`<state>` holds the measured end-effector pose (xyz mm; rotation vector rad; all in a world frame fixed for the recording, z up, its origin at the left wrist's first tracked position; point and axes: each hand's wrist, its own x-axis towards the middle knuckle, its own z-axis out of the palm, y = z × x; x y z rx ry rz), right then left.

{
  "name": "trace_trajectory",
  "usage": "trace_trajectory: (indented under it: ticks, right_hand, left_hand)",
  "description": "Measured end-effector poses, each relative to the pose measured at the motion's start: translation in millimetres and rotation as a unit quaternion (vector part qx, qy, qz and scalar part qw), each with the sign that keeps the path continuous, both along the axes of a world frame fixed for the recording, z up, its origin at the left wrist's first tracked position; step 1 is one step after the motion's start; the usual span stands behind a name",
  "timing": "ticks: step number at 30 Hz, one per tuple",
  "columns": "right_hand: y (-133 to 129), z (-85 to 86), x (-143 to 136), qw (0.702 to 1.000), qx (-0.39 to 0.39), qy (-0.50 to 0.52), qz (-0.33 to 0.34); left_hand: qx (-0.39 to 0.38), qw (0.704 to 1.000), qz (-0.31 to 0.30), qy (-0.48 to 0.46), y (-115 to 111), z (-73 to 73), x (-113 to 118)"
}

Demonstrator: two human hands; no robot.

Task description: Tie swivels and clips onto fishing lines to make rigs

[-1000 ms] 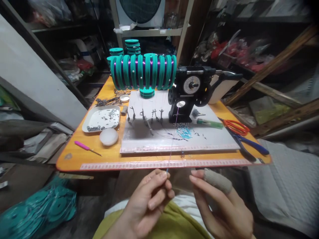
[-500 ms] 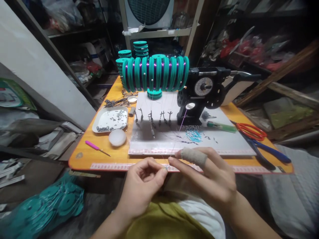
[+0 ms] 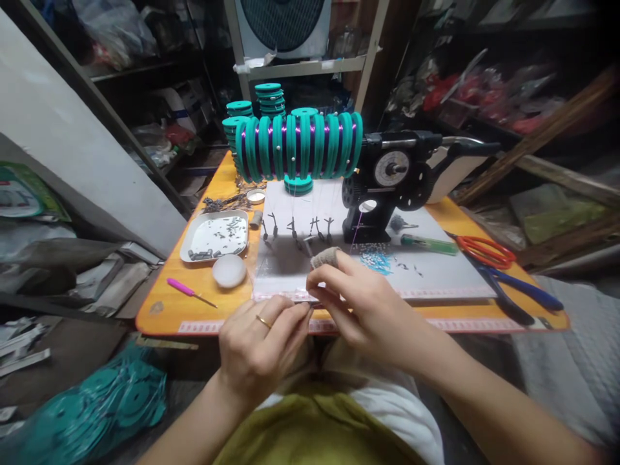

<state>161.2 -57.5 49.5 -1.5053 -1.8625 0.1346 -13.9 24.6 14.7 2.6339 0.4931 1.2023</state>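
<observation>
My left hand (image 3: 264, 342), a ring on one finger, is pinched at the table's front edge on something too small to make out. Close to its fingertips, my right hand (image 3: 356, 297) has its fingers bent together, with grey wrap (image 3: 325, 258) on one finger; what it holds is hidden. Both hands are in front of the grey board (image 3: 285, 278). Above it is a row of teal spools (image 3: 298, 147) with purple thread, joined to a black machine (image 3: 382, 174). Small dark pieces (image 3: 293, 227) hang on thin threads below the spools.
Left on the orange table (image 3: 159, 287) are a white tray (image 3: 196, 236) of small pieces, a round white dish (image 3: 229, 271) and a pink-handled tool (image 3: 181, 287). At right lie red-handled scissors (image 3: 487, 252), blue-handled pliers (image 3: 530, 290) and a green tube (image 3: 429, 244).
My left hand has turned, its back and ring now showing. My right hand has moved left and up over the board's front edge, its fingers more bent. The view has shifted slightly.
</observation>
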Motion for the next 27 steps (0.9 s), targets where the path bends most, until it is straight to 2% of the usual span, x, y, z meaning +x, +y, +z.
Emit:
trace_trajectory:
  ticks: [3,5,8,10,11,12,14,16,17,19,21,24,26,27]
  right_hand:
    - [4.1,2.6,0.7,1.000,-0.029,-0.005,-0.007]
    - [5.8,3.7,2.5,0.999,-0.039,-0.008,-0.009]
    - [4.0,3.7,6.1,1.000,-0.030,-0.005,0.000]
    - [-1.1,2.6,8.8,1.000,-0.009,0.009,0.012]
    - [-4.8,1.8,10.1,1.000,0.004,0.016,0.021]
    - [-9.0,0.8,11.5,0.999,0.024,0.018,0.037]
    - [-17.5,-1.8,14.2,0.994,0.068,0.000,0.083]
    - [-24.3,-5.2,16.5,0.985,0.120,-0.048,0.114]
    - [-26.6,-7.0,17.3,0.982,0.134,-0.072,0.112]
    - [-29.4,-9.8,18.6,0.983,0.123,-0.102,0.087]
    - [-30.5,-11.5,19.5,0.989,0.089,-0.096,0.067]
    - [-32.1,-13.1,20.1,0.996,0.053,-0.041,0.062]
    - [-33.7,-15.1,19.0,0.998,0.038,-0.007,0.052]
    - [-34.5,-16.3,17.9,0.999,0.038,0.009,0.031]
  left_hand:
    - [0.010,1.000,0.009,0.018,4.3,-0.6,-2.7]
    - [-0.038,0.998,-0.021,0.044,5.7,1.7,-3.4]
    - [-0.172,0.979,-0.086,0.063,3.6,7.3,-0.4]
    - [-0.315,0.942,-0.105,0.042,-0.7,11.3,4.4]
    - [-0.405,0.907,-0.114,0.026,-3.3,13.0,7.2]
    - [-0.500,0.857,-0.123,0.003,-6.0,14.4,10.0]
    - [-0.673,0.726,-0.136,-0.044,-10.9,16.1,14.9]
    - [-0.779,0.605,-0.140,-0.081,-15.2,16.2,18.4]
    - [-0.809,0.564,-0.139,-0.092,-17.2,15.8,19.6]
    - [-0.838,0.519,-0.140,-0.094,-20.6,14.5,21.4]
    - [-0.843,0.510,-0.144,-0.090,-22.4,12.8,22.6]
    - [-0.837,0.518,-0.151,-0.089,-21.6,11.0,23.2]
    - [-0.818,0.546,-0.159,-0.083,-20.2,11.0,23.0]
    - [-0.795,0.580,-0.161,-0.080,-19.8,11.2,22.7]
